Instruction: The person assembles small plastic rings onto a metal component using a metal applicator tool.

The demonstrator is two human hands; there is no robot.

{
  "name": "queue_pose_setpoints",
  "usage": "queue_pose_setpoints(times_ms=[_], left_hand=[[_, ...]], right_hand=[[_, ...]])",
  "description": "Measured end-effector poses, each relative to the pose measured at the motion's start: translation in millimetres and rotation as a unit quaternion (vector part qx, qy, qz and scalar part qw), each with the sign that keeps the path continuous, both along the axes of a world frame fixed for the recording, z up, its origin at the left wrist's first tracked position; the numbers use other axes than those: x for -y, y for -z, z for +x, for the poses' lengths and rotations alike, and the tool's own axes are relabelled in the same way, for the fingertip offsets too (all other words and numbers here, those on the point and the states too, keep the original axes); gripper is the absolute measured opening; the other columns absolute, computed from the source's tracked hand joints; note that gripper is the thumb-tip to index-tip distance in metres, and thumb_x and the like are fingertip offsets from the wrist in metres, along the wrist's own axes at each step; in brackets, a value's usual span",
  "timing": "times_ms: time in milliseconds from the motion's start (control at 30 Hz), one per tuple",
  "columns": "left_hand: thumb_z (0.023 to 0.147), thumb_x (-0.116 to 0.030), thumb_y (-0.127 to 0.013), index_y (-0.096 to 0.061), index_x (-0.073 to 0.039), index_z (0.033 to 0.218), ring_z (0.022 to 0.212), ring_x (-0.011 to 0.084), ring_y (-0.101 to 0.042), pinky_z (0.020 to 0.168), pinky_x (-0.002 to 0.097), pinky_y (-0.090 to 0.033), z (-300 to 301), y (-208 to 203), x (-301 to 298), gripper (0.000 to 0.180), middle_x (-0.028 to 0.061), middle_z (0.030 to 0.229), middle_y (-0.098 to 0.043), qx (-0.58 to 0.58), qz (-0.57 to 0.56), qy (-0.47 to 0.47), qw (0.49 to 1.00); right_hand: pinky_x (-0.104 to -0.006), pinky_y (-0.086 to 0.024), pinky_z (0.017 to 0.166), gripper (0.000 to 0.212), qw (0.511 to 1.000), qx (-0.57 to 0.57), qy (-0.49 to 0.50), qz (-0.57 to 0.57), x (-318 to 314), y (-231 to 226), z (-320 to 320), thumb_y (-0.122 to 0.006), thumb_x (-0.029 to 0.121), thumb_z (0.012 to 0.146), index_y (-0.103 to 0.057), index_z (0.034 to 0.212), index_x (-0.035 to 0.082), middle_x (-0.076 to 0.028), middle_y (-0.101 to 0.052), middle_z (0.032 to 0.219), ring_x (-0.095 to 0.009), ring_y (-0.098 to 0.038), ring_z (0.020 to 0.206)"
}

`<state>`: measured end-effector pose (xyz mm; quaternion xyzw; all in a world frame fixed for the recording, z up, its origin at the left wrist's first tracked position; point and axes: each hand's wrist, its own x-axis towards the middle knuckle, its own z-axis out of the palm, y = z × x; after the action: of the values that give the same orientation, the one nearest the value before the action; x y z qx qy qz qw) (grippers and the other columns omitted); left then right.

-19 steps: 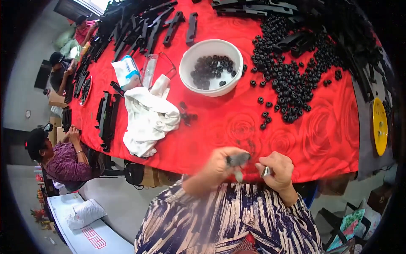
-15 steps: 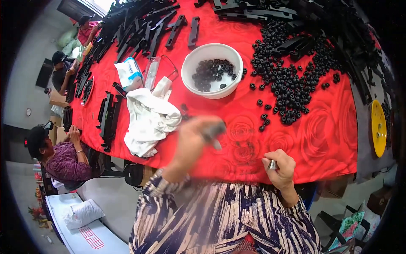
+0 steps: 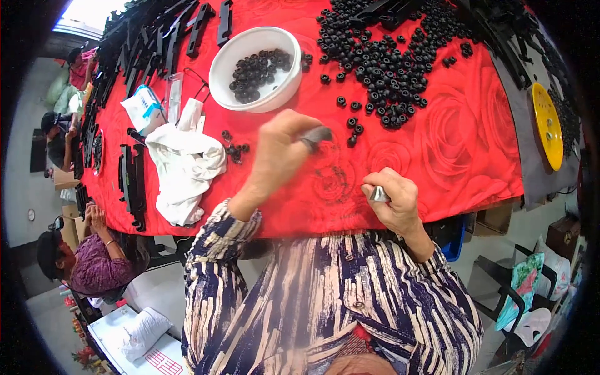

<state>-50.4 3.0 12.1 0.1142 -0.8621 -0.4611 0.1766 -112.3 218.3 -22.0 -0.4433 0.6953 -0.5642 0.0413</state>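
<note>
open table [image 3: 465, 164] spreads right of the right hand [image 3: 398, 199], near the front edge, fingers curled round a shiny piece [image 3: 379, 195]; left hand [image 3: 282, 139] pinches a blurred grey piece [image 3: 319, 134].

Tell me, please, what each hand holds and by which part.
The left hand grips a blurred grey piece, one end protruding; the right hand closes around a shiny metal object, one end showing. Which parts are gripped cannot be told.

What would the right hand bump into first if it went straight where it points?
Probably the small round black parts ahead of the right hand on the rose-patterned red tablecloth, though it may pass above them: depth is unclear.
</note>
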Motion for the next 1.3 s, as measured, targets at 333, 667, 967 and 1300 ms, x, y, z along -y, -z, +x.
queue_pose_setpoints(times_ms=[333, 667, 967, 1300], left_hand=[[0.071, -0.026, -0.073, -0.066, 0.002, 0.083, 0.066, 0.0268, -0.063, 0.061, 0.0353, -0.048, -27.3, 19.2, -29.4, 0.032, 0.0171, 0.074, -0.063, 0.14, -0.075, 0.038, 0.987], [0.089, -0.016, -0.052, -0.059, 0.003, 0.103, 0.064, 0.0141, -0.06, 0.05, 0.0254, -0.051, 30.6, 6.4, -43.5, 0.024, 0.0132, 0.086, -0.065, 0.183, 0.654, 0.045, 0.733], [0.09, -0.011, -0.052, -0.062, -0.001, 0.099, 0.07, 0.009, -0.06, 0.052, 0.021, -0.047, 59.6, -8.1, -59.5, 0.016, 0.0055, 0.082, -0.063, 0.217, 0.692, -0.016, 0.688], [0.087, -0.014, -0.059, -0.064, 0.0, 0.09, 0.058, 0.0068, -0.058, 0.05, 0.0191, -0.045, 73.1, -2.4, -62.8, 0.015, 0.0044, 0.073, -0.064, 0.247, 0.691, 0.086, 0.674]], right_hand=[[-0.033, -0.039, 0.047, 0.017, 1.0, -0.002, -0.01, 0.021, -4.5, 1.7, 3.9, -0.068, -0.001, 0.07, -0.058, 0.084, 0.002, -0.01, -0.048, 0.063, -0.024, -0.051, 0.052], [-0.0318, -0.044, 0.05, 0.031, 1.0, 0.0, 0.022, -0.01, 2.6, -7.7, 6.9, -0.071, 0.0, 0.065, -0.06, 0.094, 0.001, -0.011, -0.054, 0.077, -0.024, -0.056, 0.059], [-0.0322, -0.046, 0.049, 0.039, 0.995, -0.089, -0.022, -0.027, 3.9, -20.7, 16.1, -0.074, 0.003, 0.06, -0.06, 0.096, -0.002, -0.01, -0.056, 0.076, -0.023, -0.058, 0.059], [-0.0317, -0.046, 0.05, 0.049, 0.984, -0.06, -0.165, -0.015, 0.8, -29.0, 11.2, -0.075, 0.006, 0.053, -0.06, 0.098, -0.003, -0.008, -0.055, 0.072, -0.023, -0.058, 0.06]])
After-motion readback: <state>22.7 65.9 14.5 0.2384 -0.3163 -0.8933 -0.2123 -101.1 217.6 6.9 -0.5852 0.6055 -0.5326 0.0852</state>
